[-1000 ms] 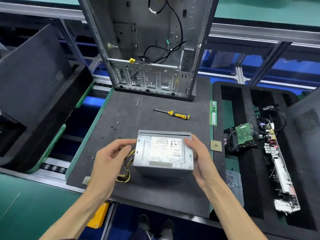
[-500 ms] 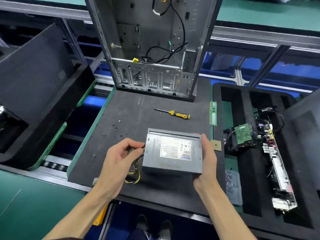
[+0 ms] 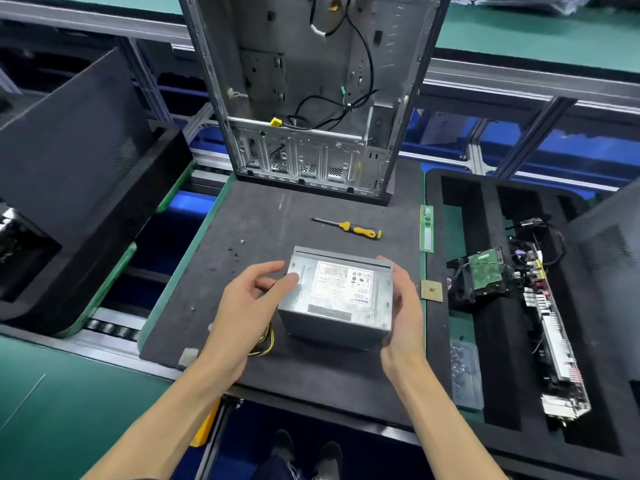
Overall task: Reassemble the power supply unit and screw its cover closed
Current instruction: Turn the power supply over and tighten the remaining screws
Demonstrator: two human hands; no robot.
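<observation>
Head view: grey metal power supply unit [image 3: 341, 294], white label up, yellow wires trailing, is gripped between left hand [image 3: 249, 306] fingers and right hand [image 3: 403, 306] fingers.

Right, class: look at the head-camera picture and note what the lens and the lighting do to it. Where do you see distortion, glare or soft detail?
Head view: the wide-angle lens bows the straight rails and the computer case leans outward toward the top; even overhead light gives only a soft shadow under the power supply unit; mild sheen on its metal top; its label print is too small to read; the loose screws are tiny specks.
</observation>
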